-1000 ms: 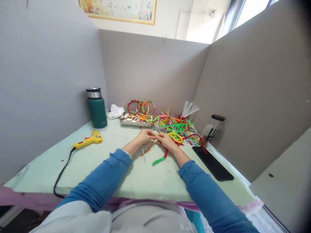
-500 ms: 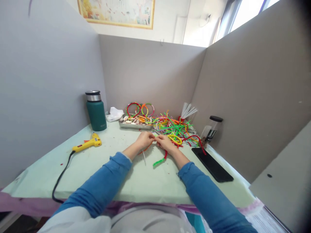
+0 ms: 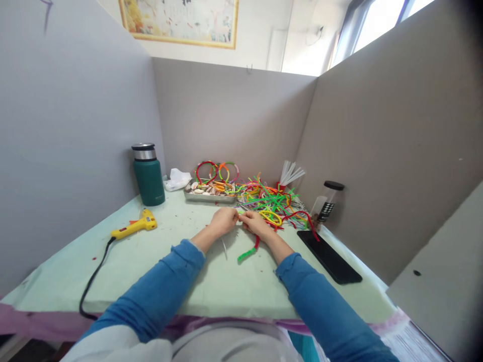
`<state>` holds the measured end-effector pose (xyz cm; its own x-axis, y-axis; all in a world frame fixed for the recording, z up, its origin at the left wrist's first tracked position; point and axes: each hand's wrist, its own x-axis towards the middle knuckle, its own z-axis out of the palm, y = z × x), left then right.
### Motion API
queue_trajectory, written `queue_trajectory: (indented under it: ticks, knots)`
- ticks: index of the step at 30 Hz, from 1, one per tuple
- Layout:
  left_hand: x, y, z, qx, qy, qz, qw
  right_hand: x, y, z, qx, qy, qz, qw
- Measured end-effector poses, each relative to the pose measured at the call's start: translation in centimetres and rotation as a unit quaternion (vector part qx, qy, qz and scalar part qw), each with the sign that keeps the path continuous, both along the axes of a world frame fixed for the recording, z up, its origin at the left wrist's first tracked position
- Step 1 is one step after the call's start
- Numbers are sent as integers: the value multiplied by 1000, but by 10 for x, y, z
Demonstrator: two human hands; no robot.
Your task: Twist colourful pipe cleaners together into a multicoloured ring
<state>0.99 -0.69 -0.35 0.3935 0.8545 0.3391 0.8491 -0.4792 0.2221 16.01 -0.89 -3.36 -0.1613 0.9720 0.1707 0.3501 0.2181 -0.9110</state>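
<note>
Above the middle of the table, my left hand [image 3: 224, 220] and my right hand [image 3: 255, 224] meet at the fingertips. Both are closed in a pinch on a thin pipe cleaner, most of it hidden by the fingers. From under my right hand, a fuzzy red and green pipe cleaner [image 3: 247, 255] trails down over the tabletop; I cannot tell if it is the same strand. A thin white strip [image 3: 224, 247] lies just below my left hand. Right behind my hands spreads a tangled heap of coloured pipe cleaners [image 3: 277, 201], with a yellow loop [image 3: 272, 217] at its front.
A metal tray [image 3: 209, 197] of shells stands at the back, with coloured rings [image 3: 206, 172] behind it. To the left are a green bottle [image 3: 148, 181] and a yellow glue gun [image 3: 135, 227]. A black phone [image 3: 330, 257] and clear jar [image 3: 327, 203] stand right; white sticks [image 3: 290, 173] behind.
My left hand has turned slightly, its back now more upward, and the orange strand below it is no longer visible. My right hand has barely moved. The view has tilted a little.
</note>
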Motion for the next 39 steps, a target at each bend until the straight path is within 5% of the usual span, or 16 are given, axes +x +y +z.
queue_trajectory:
  ticks: [24,39]
  knots:
    - [0,-7,2,13,-15,25,1000,-2,-5,6,10,-10,-3,1000]
    - [1,0,2,-82,-85,61,991,0,-1,1,31,-17,-2,999]
